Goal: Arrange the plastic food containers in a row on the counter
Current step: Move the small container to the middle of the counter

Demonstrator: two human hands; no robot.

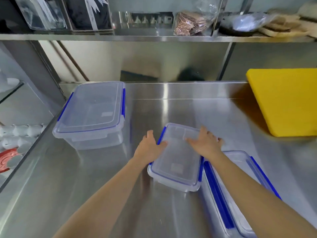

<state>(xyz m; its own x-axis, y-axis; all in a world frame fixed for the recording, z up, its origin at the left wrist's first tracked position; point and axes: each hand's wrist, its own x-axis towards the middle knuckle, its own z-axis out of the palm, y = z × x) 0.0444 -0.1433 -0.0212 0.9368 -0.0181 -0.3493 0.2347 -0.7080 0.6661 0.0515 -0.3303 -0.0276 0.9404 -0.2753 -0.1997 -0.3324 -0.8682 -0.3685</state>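
Note:
Three clear plastic containers with blue clips stand on the steel counter. A large container sits at the back left. A smaller container is in the middle, and both my hands grip it. My left hand holds its left edge, thumb on the lid. My right hand lies over its far right corner with spread fingers. A third container rests at the near right, partly hidden under my right forearm.
A yellow cutting board leans at the back right. A steel shelf above holds bags and boxes. Left of the counter, a lower surface carries white cups and a red item.

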